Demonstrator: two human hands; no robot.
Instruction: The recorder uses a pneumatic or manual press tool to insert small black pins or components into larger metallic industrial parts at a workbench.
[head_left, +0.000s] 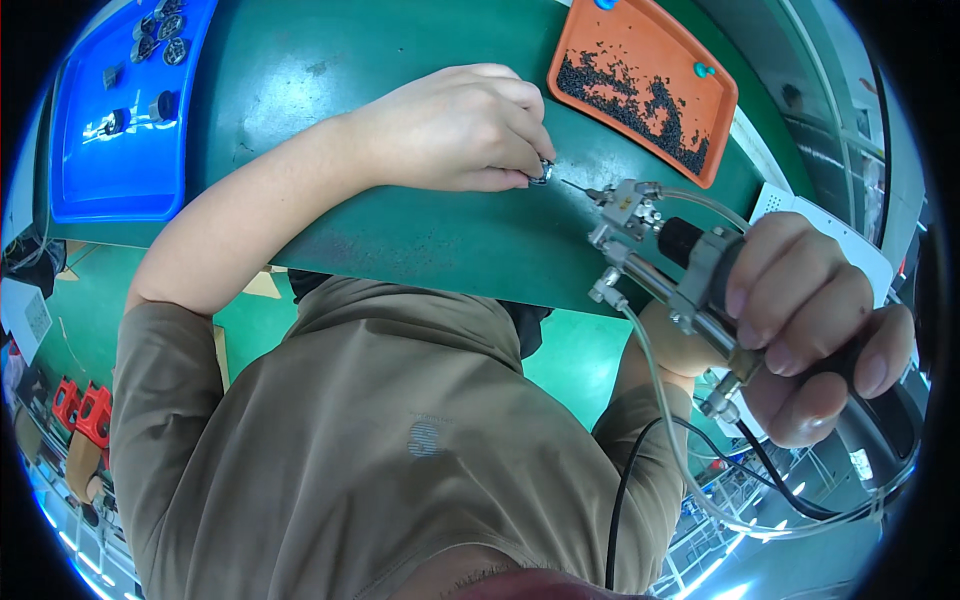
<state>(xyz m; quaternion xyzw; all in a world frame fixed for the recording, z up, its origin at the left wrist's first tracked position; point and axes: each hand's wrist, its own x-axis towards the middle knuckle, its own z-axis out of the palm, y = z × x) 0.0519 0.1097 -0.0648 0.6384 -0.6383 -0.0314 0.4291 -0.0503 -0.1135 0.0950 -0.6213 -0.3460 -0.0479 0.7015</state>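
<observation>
Pinched in the fingertips of my left hand (465, 130) is a small round dark and metallic part (542, 173), mostly covered by the fingers. My right hand (810, 320) is wrapped round the black grip of a metal dispensing gun (690, 290). Its thin needle (574, 186) points left toward the small part, with a short gap between them. A clear hose and black cables run from the gun down past my right arm.
On the green table (300, 90) a blue tray (75, 165) at the left holds several round metal parts. An orange tray (715, 150) at the far right carries many tiny black pieces and two blue-green knobs. Red stools (95, 412) stand on the floor at lower left.
</observation>
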